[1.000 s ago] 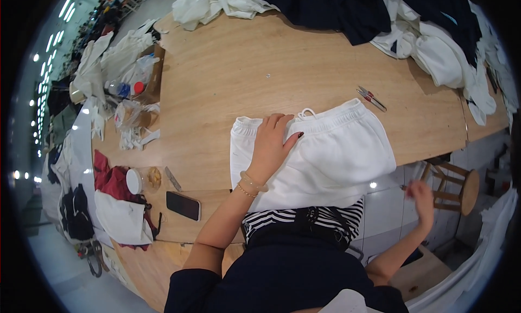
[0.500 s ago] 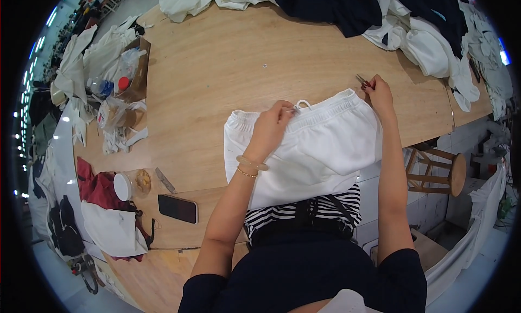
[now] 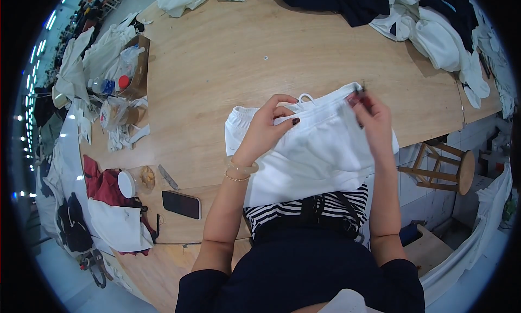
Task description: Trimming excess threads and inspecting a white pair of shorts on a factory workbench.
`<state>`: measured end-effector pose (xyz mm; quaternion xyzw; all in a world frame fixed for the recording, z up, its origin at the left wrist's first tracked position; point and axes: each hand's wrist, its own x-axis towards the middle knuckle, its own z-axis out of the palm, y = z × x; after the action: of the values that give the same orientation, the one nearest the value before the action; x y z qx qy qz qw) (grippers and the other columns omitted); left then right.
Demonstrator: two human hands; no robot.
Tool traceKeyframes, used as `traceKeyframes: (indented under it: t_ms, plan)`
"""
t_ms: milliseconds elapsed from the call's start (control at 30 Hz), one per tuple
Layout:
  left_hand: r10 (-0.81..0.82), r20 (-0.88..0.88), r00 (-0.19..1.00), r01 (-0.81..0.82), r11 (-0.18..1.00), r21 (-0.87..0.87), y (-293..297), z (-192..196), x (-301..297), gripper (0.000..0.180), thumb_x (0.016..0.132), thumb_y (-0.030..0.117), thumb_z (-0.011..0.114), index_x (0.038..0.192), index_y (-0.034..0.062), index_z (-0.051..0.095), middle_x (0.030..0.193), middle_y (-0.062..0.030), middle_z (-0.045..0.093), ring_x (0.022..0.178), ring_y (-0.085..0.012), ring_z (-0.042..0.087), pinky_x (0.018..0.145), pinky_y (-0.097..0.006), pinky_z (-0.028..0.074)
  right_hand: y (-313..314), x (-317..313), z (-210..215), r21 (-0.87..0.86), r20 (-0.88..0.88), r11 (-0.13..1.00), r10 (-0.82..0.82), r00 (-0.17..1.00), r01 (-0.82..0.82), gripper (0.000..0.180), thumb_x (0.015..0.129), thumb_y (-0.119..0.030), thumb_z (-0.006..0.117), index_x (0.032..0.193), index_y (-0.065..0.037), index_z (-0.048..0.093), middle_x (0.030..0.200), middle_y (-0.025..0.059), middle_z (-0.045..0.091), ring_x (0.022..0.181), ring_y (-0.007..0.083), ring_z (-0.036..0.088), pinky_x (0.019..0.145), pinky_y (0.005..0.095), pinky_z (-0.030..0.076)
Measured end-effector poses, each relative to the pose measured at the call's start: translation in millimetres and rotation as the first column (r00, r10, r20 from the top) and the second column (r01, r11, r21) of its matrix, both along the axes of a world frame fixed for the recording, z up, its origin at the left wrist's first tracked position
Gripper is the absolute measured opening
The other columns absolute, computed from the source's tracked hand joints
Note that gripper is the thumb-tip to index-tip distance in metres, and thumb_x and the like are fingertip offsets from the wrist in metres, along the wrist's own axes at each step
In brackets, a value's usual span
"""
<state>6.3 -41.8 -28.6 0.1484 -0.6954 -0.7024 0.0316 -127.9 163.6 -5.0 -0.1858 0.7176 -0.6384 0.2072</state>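
A pair of white shorts [image 3: 320,155] with a gathered elastic waistband lies across the table's near edge and over my lap. My left hand [image 3: 266,126] grips the waistband, thumb in front and fingers over its top, beside the looped white drawstring [image 3: 305,97]. At the right end of the waistband is my right hand [image 3: 374,115], its fingers closed and smeared by motion. Small metal thread snips [image 3: 360,90] jut from those fingers, blurred and dark; whether the blades touch the cloth I cannot tell.
A black phone [image 3: 182,204], a folding knife [image 3: 167,177] and a lidded jar [image 3: 135,181] lie to the left, near red and white cloth [image 3: 116,218]. Farther back stands a cardboard box [image 3: 142,69] with bottles. Navy garments [image 3: 342,4] line the far edge. A wooden stool [image 3: 464,172] stands right.
My right hand has come in from beyond the shorts' right corner to the waistband with the snips. My left thumb now shows in front of the waistband, and the drawstring loop stands higher.
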Motion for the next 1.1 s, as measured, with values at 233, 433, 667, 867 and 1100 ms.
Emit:
traceKeyframes:
  t_ms: [233, 433, 667, 867, 1100]
  plan:
    - [0.028, -0.149, 0.988, 0.005, 0.975, 0.222, 20.4, 41.8, 11.0, 0.043, 0.090, -0.001, 0.059, 0.130, 0.0024, 0.044, 0.090, -0.0020, 0.062, 0.081, -0.0040, 0.053, 0.072, -0.017, 0.041, -20.3, 36.0, 32.7, -0.023, -0.126, 0.983, 0.177, 0.976, -0.181, 0.018, 0.081, 0.005, 0.065, 0.098, 0.000, 0.067, 0.085, 0.0012, 0.060, 0.075, 0.0064, 0.054, 0.066, 0.0196, 0.043]
    - [0.065, -0.197, 0.978, 0.001, 0.948, 0.318, 30.8, 57.1, 9.5, 0.050, 0.088, -0.004, 0.057, 0.135, 0.0034, 0.041, 0.086, -0.0008, 0.061, 0.078, -0.0034, 0.050, 0.070, -0.017, 0.038, -19.4, 34.7, 47.3, 0.040, -0.455, 0.966, 0.244, 0.857, -0.254, 0.025, 0.073, 0.009, 0.066, 0.095, -0.003, 0.067, 0.079, 0.0028, 0.056, 0.069, 0.0108, 0.053, 0.059, 0.0235, 0.043]
    - [0.067, -0.178, 0.982, -0.006, 0.946, 0.323, 30.8, 62.2, 7.1, 0.056, 0.088, -0.005, 0.057, 0.139, 0.0024, 0.035, 0.083, -0.0004, 0.058, 0.077, -0.0041, 0.049, 0.070, -0.017, 0.038, -22.9, 35.3, 43.8, 0.117, -0.583, 0.963, 0.264, 0.769, -0.242, 0.019, 0.078, 0.006, 0.062, 0.092, -0.005, 0.058, 0.081, 0.0055, 0.053, 0.071, 0.0143, 0.053, 0.061, 0.0256, 0.043]
    - [0.073, -0.189, 0.979, -0.012, 0.953, 0.304, 30.8, 61.5, 6.0, 0.055, 0.089, -0.002, 0.057, 0.139, 0.0009, 0.035, 0.084, -0.0004, 0.058, 0.078, -0.0045, 0.050, 0.071, -0.017, 0.038, -6.7, 28.1, 50.5, -0.168, -0.091, 0.968, 0.175, 0.980, -0.188, 0.010, 0.091, -0.006, 0.059, 0.099, -0.001, 0.055, 0.089, 0.0020, 0.053, 0.078, 0.0080, 0.048, 0.070, 0.0195, 0.040]
    - [0.101, -0.171, 0.980, -0.032, 0.931, 0.364, 30.7, 60.1, 7.3, 0.048, 0.092, -0.002, 0.055, 0.137, 0.0027, 0.039, 0.089, -0.0043, 0.063, 0.084, -0.0062, 0.055, 0.078, -0.019, 0.042, 2.0, 24.3, 49.4, 0.000, -0.254, 0.985, 0.165, 0.953, -0.170, 0.018, 0.084, -0.003, 0.066, 0.100, 0.000, 0.059, 0.083, -0.0003, 0.058, 0.075, 0.0063, 0.053, 0.065, 0.0194, 0.042]
